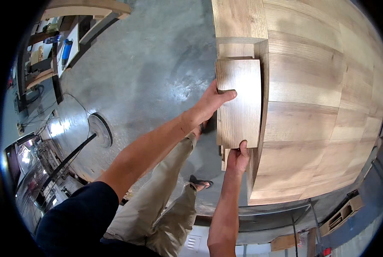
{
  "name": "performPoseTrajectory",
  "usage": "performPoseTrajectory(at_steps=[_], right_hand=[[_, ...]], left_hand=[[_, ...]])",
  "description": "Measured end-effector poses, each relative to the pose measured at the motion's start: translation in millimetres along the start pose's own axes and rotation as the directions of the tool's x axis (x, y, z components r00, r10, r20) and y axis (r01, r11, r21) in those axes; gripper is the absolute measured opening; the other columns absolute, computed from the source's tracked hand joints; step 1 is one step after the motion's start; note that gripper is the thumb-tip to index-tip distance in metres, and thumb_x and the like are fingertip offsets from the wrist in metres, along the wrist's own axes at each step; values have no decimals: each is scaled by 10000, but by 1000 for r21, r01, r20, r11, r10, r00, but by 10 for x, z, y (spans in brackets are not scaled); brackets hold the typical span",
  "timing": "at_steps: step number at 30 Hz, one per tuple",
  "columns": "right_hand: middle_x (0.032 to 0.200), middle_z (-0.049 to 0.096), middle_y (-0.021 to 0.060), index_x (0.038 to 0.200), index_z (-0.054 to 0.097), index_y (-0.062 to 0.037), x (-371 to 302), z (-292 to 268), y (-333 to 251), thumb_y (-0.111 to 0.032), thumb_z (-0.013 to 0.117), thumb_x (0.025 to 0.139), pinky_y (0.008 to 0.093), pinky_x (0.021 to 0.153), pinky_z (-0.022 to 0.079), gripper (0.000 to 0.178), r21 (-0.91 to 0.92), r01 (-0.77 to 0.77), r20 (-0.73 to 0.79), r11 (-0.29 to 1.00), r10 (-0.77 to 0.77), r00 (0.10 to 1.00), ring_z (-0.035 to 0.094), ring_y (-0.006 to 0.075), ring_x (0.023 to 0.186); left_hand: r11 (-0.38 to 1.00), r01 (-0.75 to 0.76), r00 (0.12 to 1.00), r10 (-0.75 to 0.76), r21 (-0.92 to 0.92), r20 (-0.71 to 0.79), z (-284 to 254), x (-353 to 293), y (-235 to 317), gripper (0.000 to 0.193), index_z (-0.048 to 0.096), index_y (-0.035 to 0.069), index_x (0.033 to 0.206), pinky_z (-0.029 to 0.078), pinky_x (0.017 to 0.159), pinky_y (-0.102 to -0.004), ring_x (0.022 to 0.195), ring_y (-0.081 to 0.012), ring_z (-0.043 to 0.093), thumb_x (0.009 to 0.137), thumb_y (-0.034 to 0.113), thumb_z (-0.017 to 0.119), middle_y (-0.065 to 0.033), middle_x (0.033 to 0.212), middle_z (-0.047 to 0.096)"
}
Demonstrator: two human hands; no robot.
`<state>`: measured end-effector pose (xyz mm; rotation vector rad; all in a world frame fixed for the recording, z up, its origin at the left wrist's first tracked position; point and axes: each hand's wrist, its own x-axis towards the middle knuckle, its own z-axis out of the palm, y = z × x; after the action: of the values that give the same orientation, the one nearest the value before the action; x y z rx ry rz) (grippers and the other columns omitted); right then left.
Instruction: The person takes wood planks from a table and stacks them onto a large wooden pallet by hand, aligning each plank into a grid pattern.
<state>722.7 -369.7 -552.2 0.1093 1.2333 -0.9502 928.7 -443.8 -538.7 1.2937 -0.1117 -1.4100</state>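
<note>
I hold a short light-wood plank (239, 112) with a pale, glossy face between both hands. My left hand (213, 99) grips its left long edge, thumb lying on the top face and fingers out of sight underneath. At the near end, my right hand (238, 159) is closed on the edge, its thumb on top. Other wood pieces (236, 50) show beyond and below this plank, in a gap at the left side of a large stack of similar planks (302, 120). The held plank hides most of that gap.
To the left is grey, shiny floor (157, 55). A round-based stand fan (100, 130) is on it, with a cable nearby. A bench (67, 47) at the far left carries a blue tool (66, 52). Wooden crates (342, 215) lie at the lower right.
</note>
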Motion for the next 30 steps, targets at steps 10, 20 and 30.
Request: performPoseTrajectory(at_steps=[10,20,30], right_hand=[[1221,517,71,1237,445,-3,79,285,-105,-186,670,808,364,1004,357,518,6,-37,-16,999,37,999,478,221,1122],[1146,558,66,1155,504,1,84,124,-65,-254,659,823,358,948,403,447,-134,-11,-63,991,3,998,518,207,1046],[1173,539,125,1157,484,64,52,101,-51,-261,592,869,351,979,380,448,-247,91,103,965,-68,992,508,214,1070]], left_hand=[[999,46,991,-49,-28,-125,43,283,66,434,457,-43,1160,422,865,-332,967,-188,529,776,63,630,-124,1062,557],[990,69,990,-83,-124,-117,12,157,161,463,460,-76,1176,398,910,-358,1016,-204,524,802,129,642,-136,1093,556],[987,55,965,-92,-154,-244,-90,104,84,394,497,-60,1142,455,827,-325,899,-183,565,782,35,627,-115,1020,583]])
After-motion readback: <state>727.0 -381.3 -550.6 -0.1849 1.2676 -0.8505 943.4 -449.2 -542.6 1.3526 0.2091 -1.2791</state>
